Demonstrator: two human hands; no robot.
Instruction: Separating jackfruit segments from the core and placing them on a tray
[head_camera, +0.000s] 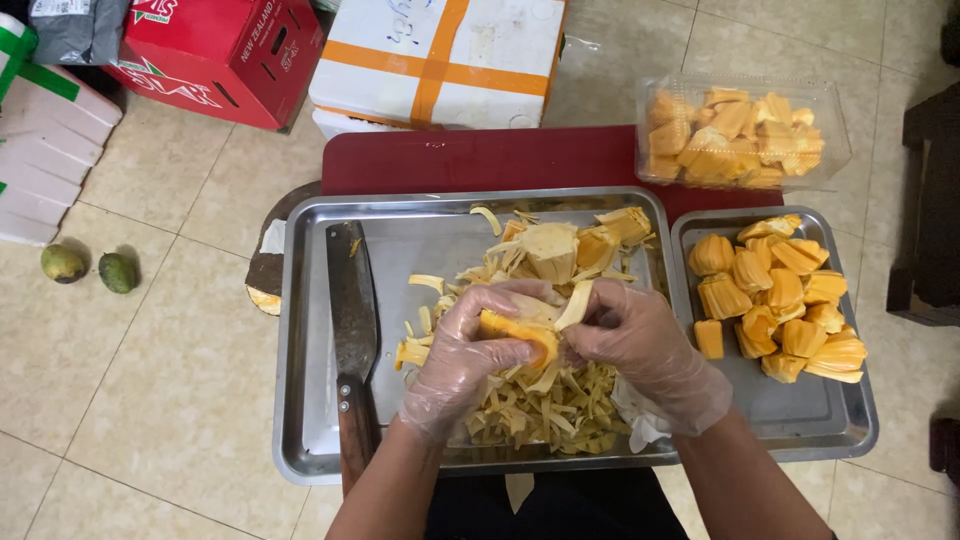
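Note:
Both my hands wear thin clear gloves and work over a large steel tray (300, 400). My left hand (462, 355) grips an orange jackfruit pod (520, 334) with pale fibres still on it. My right hand (640, 350) pinches a pale strip (576, 304) on that same pod. Under the hands lies a heap of pale yellow fibre scraps (545, 405). A chunk of jackfruit with core (560, 245) sits at the tray's far side. A cleaver (352, 320) with a wooden handle lies along the tray's left part.
A smaller steel tray (800, 410) on the right holds several cleaned orange pods (775, 300). A clear plastic box (742, 135) of pods stands on a dark red board (480, 160). Cardboard boxes (435, 55) sit at the back; two green mangoes (90, 268) lie on the tiled floor at left.

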